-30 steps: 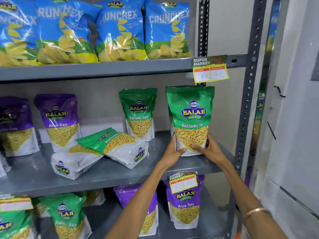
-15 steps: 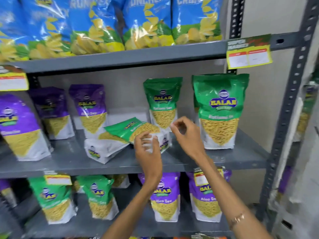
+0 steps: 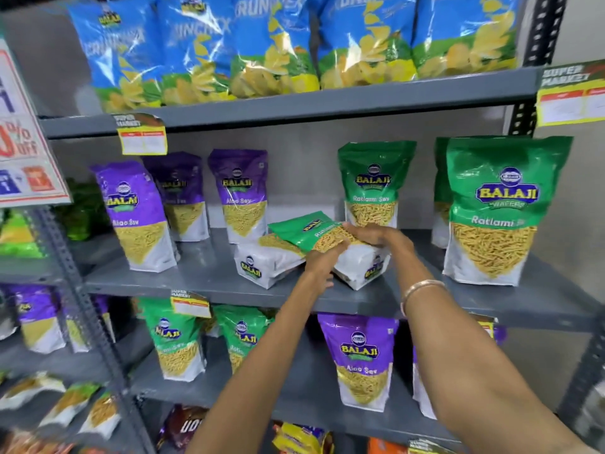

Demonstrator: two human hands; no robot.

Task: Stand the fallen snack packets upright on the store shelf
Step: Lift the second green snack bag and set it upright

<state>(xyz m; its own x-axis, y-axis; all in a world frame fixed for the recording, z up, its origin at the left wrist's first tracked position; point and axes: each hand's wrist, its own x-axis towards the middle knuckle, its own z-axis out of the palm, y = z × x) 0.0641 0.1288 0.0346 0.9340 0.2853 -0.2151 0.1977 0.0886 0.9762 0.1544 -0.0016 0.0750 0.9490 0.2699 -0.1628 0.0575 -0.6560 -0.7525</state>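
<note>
A green Ratlami Sev packet (image 3: 304, 229) lies fallen on the grey middle shelf (image 3: 203, 273), resting across a second fallen packet (image 3: 262, 265) whose white base faces me. My left hand (image 3: 322, 265) grips the green packet's near side from below. My right hand (image 3: 376, 235) presses on its right side from above. A green packet (image 3: 497, 208) stands upright at the shelf's right end, another (image 3: 373, 185) stands behind my hands.
Purple Aloo Sev packets (image 3: 137, 211) stand upright at the shelf's left. Blue Crunchex bags (image 3: 278, 44) fill the top shelf. More packets (image 3: 360, 358) stand on the shelf below. A sale sign (image 3: 23, 142) hangs at the left; upright posts (image 3: 537, 27) frame the rack.
Both hands left the upright green packet at the right, moved left, and closed on the fallen green packet. The view shifted left and nearer.
</note>
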